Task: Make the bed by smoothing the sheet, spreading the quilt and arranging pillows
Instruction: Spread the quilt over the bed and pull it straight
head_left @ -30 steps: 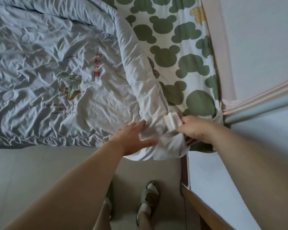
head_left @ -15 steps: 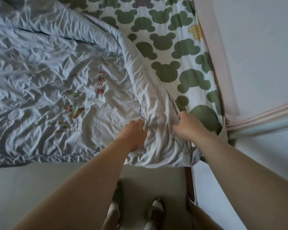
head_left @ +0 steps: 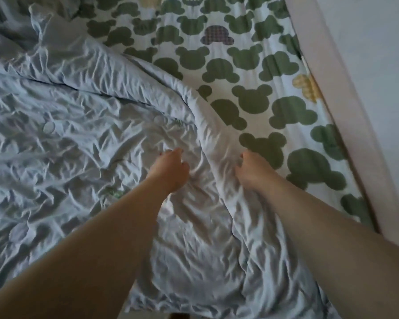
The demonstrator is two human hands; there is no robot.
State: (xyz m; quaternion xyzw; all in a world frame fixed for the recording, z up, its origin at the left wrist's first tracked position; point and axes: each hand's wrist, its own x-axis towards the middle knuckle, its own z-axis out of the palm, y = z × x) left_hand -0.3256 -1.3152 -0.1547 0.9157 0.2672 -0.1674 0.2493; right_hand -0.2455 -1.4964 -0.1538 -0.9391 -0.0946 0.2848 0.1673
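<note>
A crumpled pale blue-grey quilt (head_left: 67,146) covers the left and near part of the bed. Its folded edge runs diagonally from the upper left down to the middle. Beyond it lies the white sheet (head_left: 251,72) printed with green bear heads. My left hand (head_left: 168,170) rests on the quilt near the fold, fingers curled into the fabric. My right hand (head_left: 251,168) grips the quilt's edge where it meets the sheet. Both forearms stretch out over the quilt. No pillow is visible.
A pale pink bed frame rail (head_left: 332,93) runs along the right side, with a light wall (head_left: 378,54) behind it. The near edge of the quilt hangs over the bed's front at the bottom of the view.
Both hands have moved forward, further onto the bed, along the quilt's edge. The view has shifted forward, so the floor and feet are out of sight.
</note>
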